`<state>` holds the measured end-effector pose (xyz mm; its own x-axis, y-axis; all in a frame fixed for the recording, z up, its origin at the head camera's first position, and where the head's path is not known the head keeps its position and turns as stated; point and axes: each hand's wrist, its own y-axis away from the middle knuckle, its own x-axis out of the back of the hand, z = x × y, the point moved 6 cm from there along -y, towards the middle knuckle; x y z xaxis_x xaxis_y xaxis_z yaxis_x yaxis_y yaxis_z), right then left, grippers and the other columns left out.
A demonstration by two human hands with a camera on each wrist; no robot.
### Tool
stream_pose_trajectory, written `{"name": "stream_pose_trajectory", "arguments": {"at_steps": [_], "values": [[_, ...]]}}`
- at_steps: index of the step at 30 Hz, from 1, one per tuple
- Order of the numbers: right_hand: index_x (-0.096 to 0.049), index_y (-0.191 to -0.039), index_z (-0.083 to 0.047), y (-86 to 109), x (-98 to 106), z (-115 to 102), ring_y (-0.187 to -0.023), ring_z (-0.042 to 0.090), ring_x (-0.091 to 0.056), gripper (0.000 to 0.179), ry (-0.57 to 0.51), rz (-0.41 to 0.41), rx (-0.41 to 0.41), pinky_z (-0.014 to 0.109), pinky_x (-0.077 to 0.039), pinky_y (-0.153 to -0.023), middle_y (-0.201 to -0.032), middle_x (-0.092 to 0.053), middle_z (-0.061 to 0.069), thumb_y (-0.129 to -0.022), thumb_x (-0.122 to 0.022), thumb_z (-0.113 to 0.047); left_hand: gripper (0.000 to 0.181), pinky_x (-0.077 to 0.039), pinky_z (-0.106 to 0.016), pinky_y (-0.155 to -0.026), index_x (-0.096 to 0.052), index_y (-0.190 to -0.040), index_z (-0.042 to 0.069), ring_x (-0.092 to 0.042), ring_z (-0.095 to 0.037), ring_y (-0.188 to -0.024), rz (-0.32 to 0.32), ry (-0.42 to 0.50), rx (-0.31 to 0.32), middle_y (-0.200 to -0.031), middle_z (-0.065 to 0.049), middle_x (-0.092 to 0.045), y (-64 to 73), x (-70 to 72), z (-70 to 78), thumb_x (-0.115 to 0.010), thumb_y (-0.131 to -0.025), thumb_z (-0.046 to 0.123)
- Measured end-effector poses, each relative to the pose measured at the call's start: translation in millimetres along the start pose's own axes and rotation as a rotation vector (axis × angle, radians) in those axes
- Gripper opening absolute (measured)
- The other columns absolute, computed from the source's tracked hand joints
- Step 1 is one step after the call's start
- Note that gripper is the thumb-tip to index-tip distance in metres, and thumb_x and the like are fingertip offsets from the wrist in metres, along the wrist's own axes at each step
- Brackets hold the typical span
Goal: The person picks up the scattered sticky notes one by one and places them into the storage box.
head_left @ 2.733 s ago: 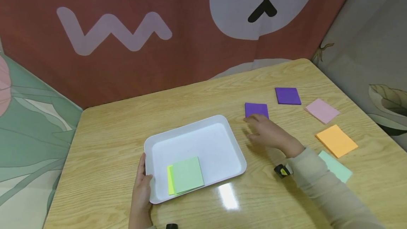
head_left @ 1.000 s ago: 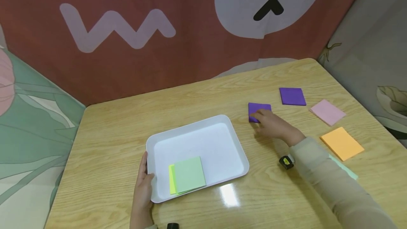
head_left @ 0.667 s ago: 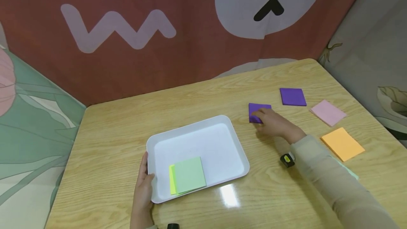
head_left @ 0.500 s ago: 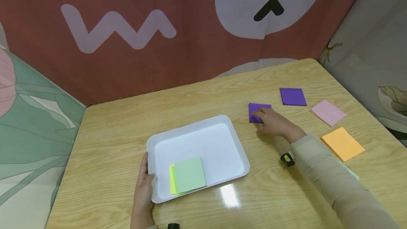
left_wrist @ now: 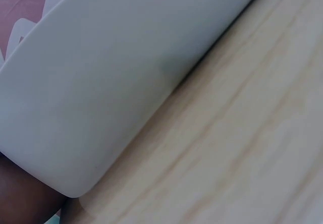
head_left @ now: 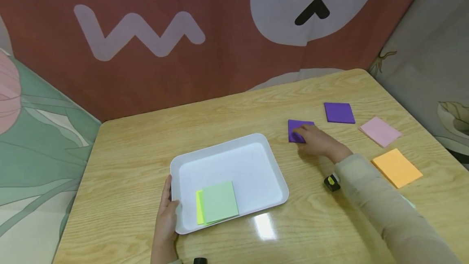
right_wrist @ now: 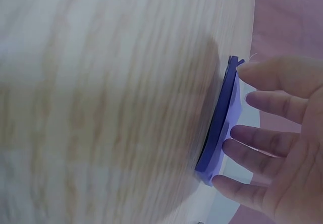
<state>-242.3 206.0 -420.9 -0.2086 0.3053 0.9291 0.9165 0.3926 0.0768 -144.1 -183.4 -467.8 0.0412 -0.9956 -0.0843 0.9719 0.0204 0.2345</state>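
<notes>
- Evidently, the near purple pad (head_left: 296,123) is the thing at hand: it lies on the table just beyond the tray's right end, partly under the right hand (head_left: 319,141).
- That hand is loosely spread, fingers extended and slightly bent; in the right wrist view, fingertips meet the pad's edge and upper face, with the thumb at one end. No firm grip shows, and I cannot tell whether any of the pad is off the wood. The spread seems meant to span the pad from above, its thin edge offering little to pinch.
- Nearer the person, the white tray (head_left: 254,174) sits slantwise, apart from the pad. The left hand (head_left: 165,220) holds its left end, thumb over the rim and fingers outside, probably to keep it from sliding.
- Inside, a pale green pad (head_left: 220,202) overlaps a yellow one (head_left: 199,209) near the front wall; the overlap presumably saves room.
- Beyond the right hand, a second purple pad (head_left: 339,113), a pink pad (head_left: 380,131) and an orange pad (head_left: 397,168) are spaced apart in a curve, perhaps for separate access. A green edge (head_left: 408,201) shows past the sleeve (head_left: 384,207), the rest hidden.
</notes>
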Motion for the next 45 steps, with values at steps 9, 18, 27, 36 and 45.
{"name": "stream_pose_trajectory", "arguments": {"at_steps": [9,18,27,36,45], "values": [[-0.044,-0.120,0.008,-3.1,1,7,-0.110,0.045,-0.031,0.052,0.002,-0.047,-0.054,0.053,-0.026,-0.090,-0.118,-0.039,0.031,-0.073,-0.062,-0.008,0.068,-0.027,-0.018,-0.090,-0.010,-0.139,0.030,-0.011,-0.015,-0.125,0.008,0.005,0.015,-0.144,0.005,-0.002,0.0,0.7,-1.0,-0.020,-0.082,-0.007],[-0.039,-0.124,0.006,-6.2,2,13,-0.111,0.045,-0.029,0.058,-0.031,-0.093,-0.114,0.054,-0.029,-0.087,-0.122,-0.033,0.032,-0.072,-0.062,-0.005,0.067,-0.032,-0.016,-0.084,-0.010,-0.139,0.030,-0.014,-0.016,-0.124,0.009,0.018,0.025,-0.144,0.004,-0.004,0.2,0.2,-0.3,-0.019,-0.083,-0.006],[-0.041,-0.123,0.007,-11.3,3,16,-0.108,0.044,-0.031,0.061,-0.015,-0.066,-0.091,0.052,-0.030,-0.087,-0.119,-0.036,0.031,-0.066,-0.063,-0.002,0.068,-0.031,-0.016,-0.084,-0.009,-0.139,0.029,-0.014,-0.016,-0.124,0.008,0.015,0.019,-0.144,0.004,-0.004,0.0,-0.2,0.8,-0.019,-0.082,-0.007],[-0.040,-0.123,0.006,-15.9,1,20,-0.107,0.042,-0.030,0.066,-0.047,-0.074,-0.102,0.052,-0.030,-0.086,-0.119,-0.035,0.030,-0.063,-0.065,-0.002,0.068,-0.031,-0.015,-0.084,-0.008,-0.140,0.023,-0.013,-0.016,-0.124,0.010,0.041,0.008,-0.144,0.003,-0.002,0.2,-0.6,0.9,-0.019,-0.080,-0.008],[-0.034,-0.128,0.006,-19.2,1,25,-0.112,0.045,-0.022,0.071,-0.091,-0.122,-0.131,0.054,-0.028,-0.087,-0.125,-0.028,0.032,-0.064,-0.065,-0.002,0.068,-0.030,-0.015,-0.085,-0.008,-0.140,0.021,-0.013,-0.017,-0.124,0.007,0.039,-0.003,-0.144,0.001,-0.002,-0.6,-1.7,2.2,-0.019,-0.080,-0.008]]}}
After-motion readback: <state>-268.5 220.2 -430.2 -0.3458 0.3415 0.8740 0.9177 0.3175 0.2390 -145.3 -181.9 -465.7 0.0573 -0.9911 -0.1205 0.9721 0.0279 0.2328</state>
